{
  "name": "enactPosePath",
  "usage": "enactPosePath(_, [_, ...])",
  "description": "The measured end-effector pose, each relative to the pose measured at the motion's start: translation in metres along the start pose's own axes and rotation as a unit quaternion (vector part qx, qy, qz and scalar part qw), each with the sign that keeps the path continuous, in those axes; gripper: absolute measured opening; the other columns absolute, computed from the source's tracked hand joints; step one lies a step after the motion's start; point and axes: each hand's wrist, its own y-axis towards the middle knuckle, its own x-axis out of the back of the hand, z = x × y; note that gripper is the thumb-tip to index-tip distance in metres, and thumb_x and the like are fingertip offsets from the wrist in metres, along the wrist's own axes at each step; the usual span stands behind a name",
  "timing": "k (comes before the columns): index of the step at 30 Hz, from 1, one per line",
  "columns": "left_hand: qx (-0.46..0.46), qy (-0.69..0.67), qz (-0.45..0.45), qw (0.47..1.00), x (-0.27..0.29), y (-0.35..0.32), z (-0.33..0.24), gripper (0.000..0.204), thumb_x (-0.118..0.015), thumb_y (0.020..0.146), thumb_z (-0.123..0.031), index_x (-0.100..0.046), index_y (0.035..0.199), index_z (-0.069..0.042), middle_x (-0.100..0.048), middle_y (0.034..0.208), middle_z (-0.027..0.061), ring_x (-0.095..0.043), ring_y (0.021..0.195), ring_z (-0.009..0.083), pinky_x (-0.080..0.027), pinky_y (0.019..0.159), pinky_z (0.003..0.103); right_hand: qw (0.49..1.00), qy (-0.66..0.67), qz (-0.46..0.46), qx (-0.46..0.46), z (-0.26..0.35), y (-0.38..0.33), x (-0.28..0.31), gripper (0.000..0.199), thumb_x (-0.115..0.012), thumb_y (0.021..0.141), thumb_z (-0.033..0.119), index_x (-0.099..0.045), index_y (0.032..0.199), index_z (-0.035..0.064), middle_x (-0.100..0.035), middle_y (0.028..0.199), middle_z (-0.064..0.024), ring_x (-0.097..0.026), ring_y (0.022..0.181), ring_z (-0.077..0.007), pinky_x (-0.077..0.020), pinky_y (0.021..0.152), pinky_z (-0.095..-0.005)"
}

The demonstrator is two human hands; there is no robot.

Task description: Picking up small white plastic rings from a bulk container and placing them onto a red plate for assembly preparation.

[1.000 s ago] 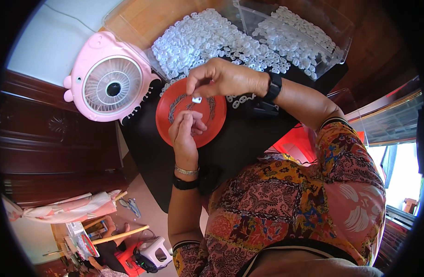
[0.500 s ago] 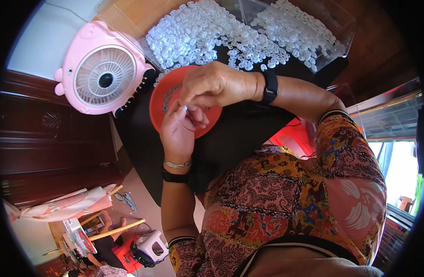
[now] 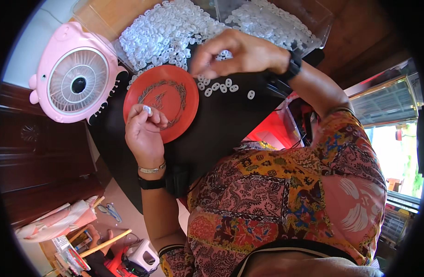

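While the left hand pinches a small white piece over the red dish, mid-frame, the right hand hovers, fingertips pressed together, above the loose white pieces; next move likely needs a precise pick.

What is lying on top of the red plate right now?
The red plate shows only its dark printed pattern; no loose pieces lie on the visible part. The left hand, pinching a small white piece, covers its lower left edge, so that area cannot be checked.
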Motion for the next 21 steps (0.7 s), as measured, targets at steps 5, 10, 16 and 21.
enactPosePath(5, [0.027, 0.019, -0.027, 0.999, -0.003, -0.002, 0.001, 0.010, -0.046, 0.085, -0.015, -0.050, 0.083, -0.005, -0.050, 0.068, 0.0052, -0.053, 0.063, 0.0182, -0.040, 0.059, 0.028, 0.933, 0.227, 0.165, -0.224, -0.015, -0.072, -0.010, 0.040, -0.073, 0.080, 0.028, -0.064, 0.111, 0.0028, -0.065, 0.107, -0.0078, -0.060, 0.095, -0.0136, -0.0486, 0.078, -0.0266])
enactPosePath(10, [0.032, 0.019, -0.020, 0.999, -0.005, -0.002, 0.003, 0.010, -0.047, 0.085, -0.014, -0.050, 0.082, -0.006, -0.051, 0.068, 0.0050, -0.054, 0.062, 0.0179, -0.040, 0.058, 0.027, 0.920, 0.299, 0.180, -0.176, -0.047, -0.080, -0.030, 0.053, -0.072, 0.080, 0.022, -0.054, 0.124, -0.0015, -0.053, 0.130, -0.0125, -0.053, 0.111, -0.0185, -0.0404, 0.097, -0.0337])
enactPosePath(16, [0.022, 0.024, -0.033, 0.999, 0.001, 0.001, 0.000, 0.009, -0.047, 0.084, -0.013, -0.051, 0.081, -0.006, -0.052, 0.068, 0.0048, -0.055, 0.062, 0.0178, -0.040, 0.056, 0.027, 0.916, 0.264, 0.133, -0.273, -0.081, -0.015, -0.010, 0.050, -0.063, 0.087, 0.024, -0.049, 0.131, 0.0056, -0.054, 0.128, -0.0041, -0.056, 0.106, -0.0128, -0.0505, 0.079, -0.0265])
enactPosePath(21, [0.013, 0.045, -0.046, 0.998, 0.001, 0.001, 0.002, 0.009, -0.047, 0.084, -0.013, -0.051, 0.082, -0.006, -0.052, 0.067, 0.0042, -0.054, 0.061, 0.0166, -0.040, 0.055, 0.026, 0.947, 0.154, 0.073, -0.271, -0.107, 0.041, 0.006, 0.044, -0.059, 0.088, 0.022, -0.052, 0.129, 0.0079, -0.055, 0.125, -0.0021, -0.058, 0.100, -0.0102, -0.0499, 0.077, -0.0241])
